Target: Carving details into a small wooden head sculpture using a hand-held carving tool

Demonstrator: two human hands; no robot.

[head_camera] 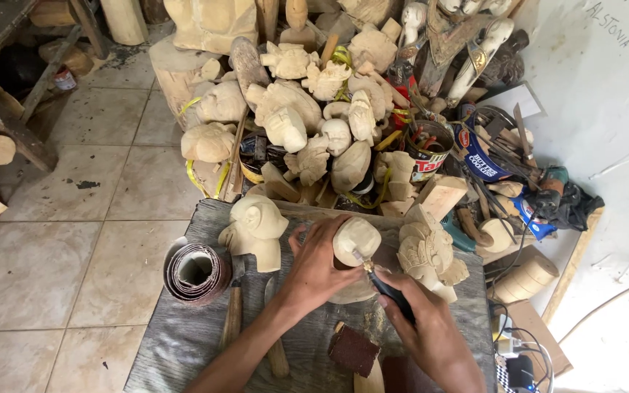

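Your left hand (314, 266) wraps the pale wooden carving (356, 244) at bench (183, 335) centre, fingers closed around it. Your right hand (431, 331), at 4 o'clock, pinches a dark-handled carving tool (387, 287), tip touching the carving. Sandpaper roll (196, 273) sits at 9 o'clock.

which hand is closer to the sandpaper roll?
Left. The left hand grips the pale wooden carving, a short way right of the sandpaper roll. The right hand, holding a dark-handled tool, sits farther right, beyond the carving.
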